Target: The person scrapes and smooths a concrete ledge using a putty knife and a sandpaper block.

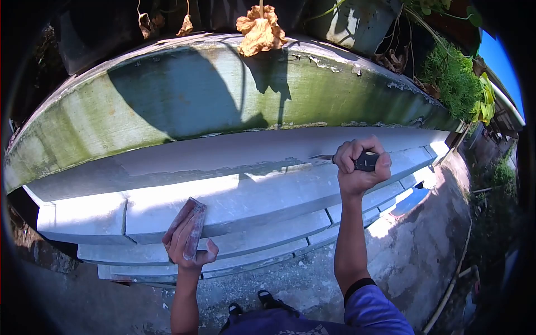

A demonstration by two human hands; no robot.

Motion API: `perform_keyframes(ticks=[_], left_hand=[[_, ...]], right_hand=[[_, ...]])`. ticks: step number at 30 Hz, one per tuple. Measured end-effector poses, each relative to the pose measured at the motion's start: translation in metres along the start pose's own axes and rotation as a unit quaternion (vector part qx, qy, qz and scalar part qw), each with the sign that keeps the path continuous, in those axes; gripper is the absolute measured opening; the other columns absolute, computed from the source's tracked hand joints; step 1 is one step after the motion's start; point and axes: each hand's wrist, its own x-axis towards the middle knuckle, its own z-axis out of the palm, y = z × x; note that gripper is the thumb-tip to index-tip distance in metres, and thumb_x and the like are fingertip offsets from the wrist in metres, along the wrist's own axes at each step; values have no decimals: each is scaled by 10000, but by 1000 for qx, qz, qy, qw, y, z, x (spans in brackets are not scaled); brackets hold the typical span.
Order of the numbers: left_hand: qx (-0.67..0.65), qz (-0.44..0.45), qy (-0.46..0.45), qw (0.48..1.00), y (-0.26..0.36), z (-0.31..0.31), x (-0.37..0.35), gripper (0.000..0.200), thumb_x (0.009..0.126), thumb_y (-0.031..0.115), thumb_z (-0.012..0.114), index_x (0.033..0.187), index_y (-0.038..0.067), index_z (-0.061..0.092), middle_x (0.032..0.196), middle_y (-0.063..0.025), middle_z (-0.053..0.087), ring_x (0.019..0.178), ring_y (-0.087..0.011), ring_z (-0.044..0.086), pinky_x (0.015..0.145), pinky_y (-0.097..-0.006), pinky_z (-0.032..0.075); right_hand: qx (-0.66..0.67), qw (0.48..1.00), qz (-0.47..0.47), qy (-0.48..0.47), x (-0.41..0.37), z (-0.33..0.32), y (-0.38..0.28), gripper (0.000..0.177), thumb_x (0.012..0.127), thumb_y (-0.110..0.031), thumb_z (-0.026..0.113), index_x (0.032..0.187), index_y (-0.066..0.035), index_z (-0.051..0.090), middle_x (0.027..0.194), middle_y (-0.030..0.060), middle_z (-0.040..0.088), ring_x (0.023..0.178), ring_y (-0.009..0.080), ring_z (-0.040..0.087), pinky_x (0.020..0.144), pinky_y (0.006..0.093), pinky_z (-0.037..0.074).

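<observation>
My right hand [364,164] is wrapped round the black handle of a scraper [365,161]. Its thin metal blade points left, right at the lower edge of the pale wall strip [218,152], where grey-green patches show along the seam. In my left hand [184,237] a flat reddish-brown strip [195,229], dusted white and like folded sandpaper, lies along the fingers, with the thumb out to the side. That hand is over the front edge of the top pale ledge [268,195].
Above the strip runs a green-stained wall band [329,89] with peeling paint along its top. Dried leaves [261,30] hang over it, and green plants [452,75] grow at right. Lower ledges step down to the concrete floor [402,251]. A hose [449,290] lies at right.
</observation>
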Motion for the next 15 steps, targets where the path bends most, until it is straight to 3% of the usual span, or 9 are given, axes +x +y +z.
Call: perform_keyframes(ticks=[4,7,9,12,15], left_hand=[[-7,-7,11,1000,-4,3,-1,404,702,195,612,1065,29,669,1048,-88,709,1030,-276,688,954,-288,434],[-5,-15,0,1000,2,0,-4,402,691,192,615,1056,31,672,1041,-88,710,1028,-275,688,951,-290,435],[-12,-19,0,1000,1,-1,-2,403,682,181,617,1051,29,671,1037,-90,710,1027,-282,688,944,-303,449],[-22,-23,12,999,2,2,-3,411,650,130,619,1042,15,668,1031,-105,708,1026,-324,683,921,-352,511],[-47,-35,10,998,0,4,-5,418,633,116,629,1037,17,667,1032,-105,708,1028,-324,683,908,-358,526]], right_hand=[[106,994,-19,-30,-3,-4,-23,597,932,-558,377,654,-30,403,446,24,330,364,112,350,360,262,285],[-116,993,20,18,-4,11,19,565,947,-573,281,686,-79,362,432,4,335,351,92,275,340,234,217],[55,997,-36,-30,-1,-2,-15,588,938,-539,357,654,-27,405,448,33,359,362,104,331,362,240,272],[-96,995,16,-5,-6,3,21,602,925,-568,384,654,-31,422,466,24,356,360,114,350,361,241,278],[42,999,-12,5,-3,-2,-5,606,922,-558,395,649,-17,415,494,37,390,362,113,354,352,251,276]])
